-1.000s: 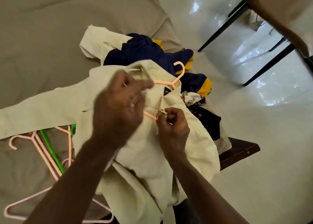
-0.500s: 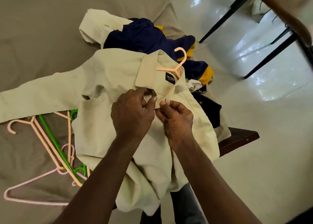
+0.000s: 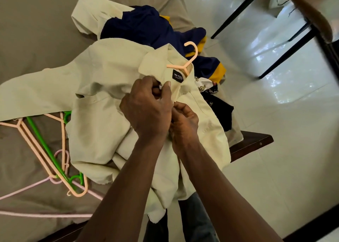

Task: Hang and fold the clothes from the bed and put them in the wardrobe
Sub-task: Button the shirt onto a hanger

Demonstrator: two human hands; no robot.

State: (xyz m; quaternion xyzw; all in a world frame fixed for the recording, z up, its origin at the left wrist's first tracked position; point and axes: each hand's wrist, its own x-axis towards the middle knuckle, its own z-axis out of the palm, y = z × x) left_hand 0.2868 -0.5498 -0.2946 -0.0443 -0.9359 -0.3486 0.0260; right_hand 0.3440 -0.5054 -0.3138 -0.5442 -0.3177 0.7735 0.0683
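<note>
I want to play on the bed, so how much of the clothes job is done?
Done: the peach hanger sits inside the cream shirt, its hook poking out of the collar. In hand: the left hand and right hand pinch the shirt front below the collar, probably buttoning it. Left: the navy and yellow garment and black garment lie heaped on the bed, with spare hangers waiting.

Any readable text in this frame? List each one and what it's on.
"NO FUS": white letters on the black label inside the collar of the cream shirt; the end of the word is not clear.
Smaller line under it on the same label: too small to read.
Pale print on the black garment: too blurred to read.
</note>
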